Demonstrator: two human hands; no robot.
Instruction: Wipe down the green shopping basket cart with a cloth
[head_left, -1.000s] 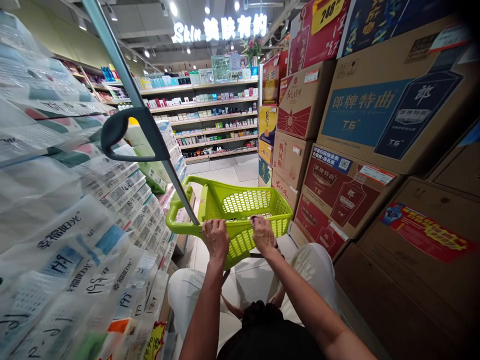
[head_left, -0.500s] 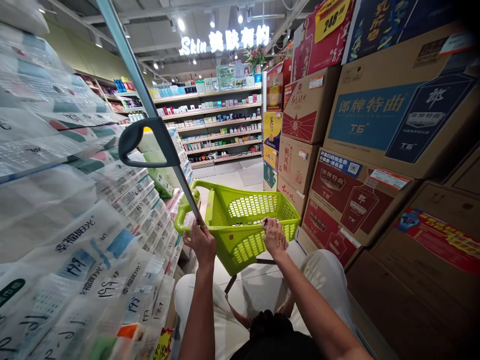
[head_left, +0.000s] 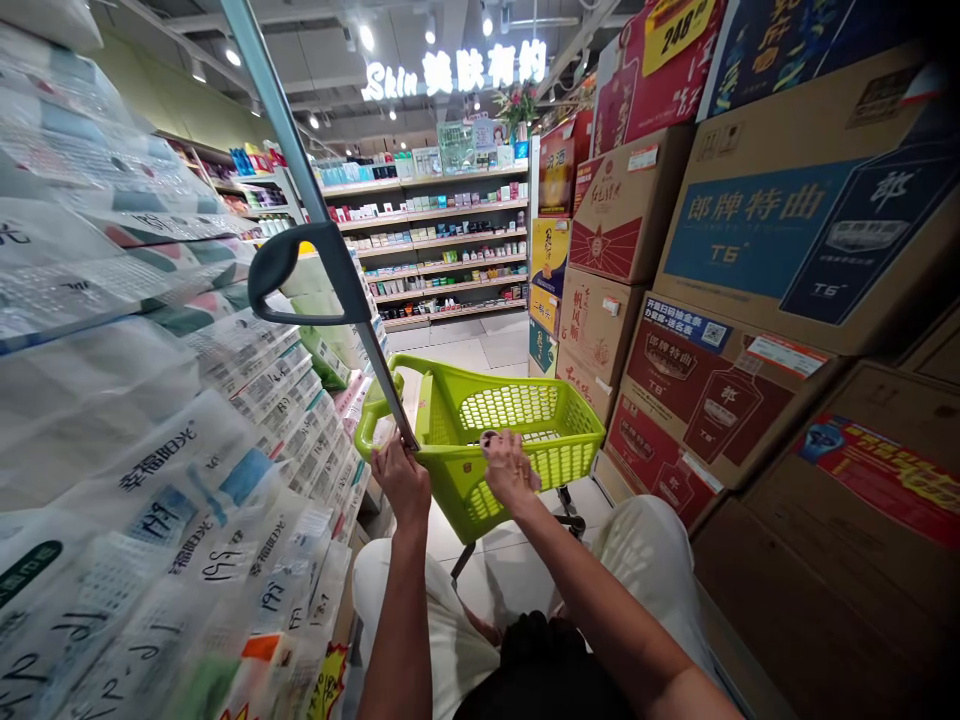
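A lime-green shopping cart [head_left: 442, 500] with a lattice-sided basket stands in front of me. My left hand [head_left: 401, 482] is closed around the lower end of a grey metal pole [head_left: 289, 120], at the cart's near left corner. The pole slants up to the left and carries a dark grey loop-shaped handgrip [head_left: 309, 275]. On the basket's near rim, my right hand [head_left: 511, 470] is curled shut around something small and pale that its fingers mostly cover. Its kind cannot be made out.
Plastic-wrapped paper packs [head_left: 150, 500] with handwritten prices are piled close on the left. Stacked cartons [head_left: 750, 210] line the right side. Beyond the cart, shelves [head_left: 442, 240] hold small boxes and bottles. My knees [head_left: 645, 550] flank the cart's near side.
My right hand has slid left along the basket's near rim, closer to my left hand. My left hand stays at the pole's lower end. The view has shifted slightly.
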